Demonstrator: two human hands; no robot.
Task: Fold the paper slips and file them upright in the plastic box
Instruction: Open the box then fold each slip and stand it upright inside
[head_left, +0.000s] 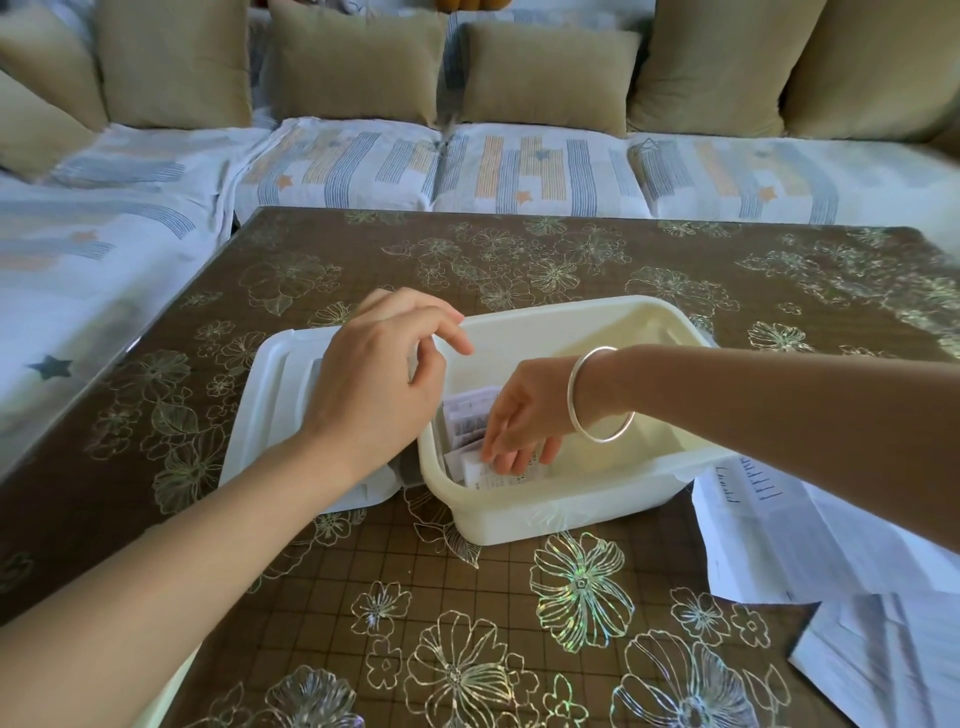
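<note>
A cream plastic box (571, 312) stands open on the table. Several folded paper slips (465, 415) stand upright against its left wall. My right hand (524, 415) reaches down into the box's near-left corner. Its thumb and fingertips pinch the top of one folded slip (485, 475) beside the others. My left hand (379, 374) hovers over the box's left rim with loosely curled fingers and holds nothing. Its fingers hide part of that rim.
The box's white lid (275, 415) lies flat to the left, touching the box. Unfolded printed sheets (779, 540) and another sheet (883, 660) lie at the table's right near edge. A sofa with cushions (353, 62) runs behind the floral brown table (519, 249).
</note>
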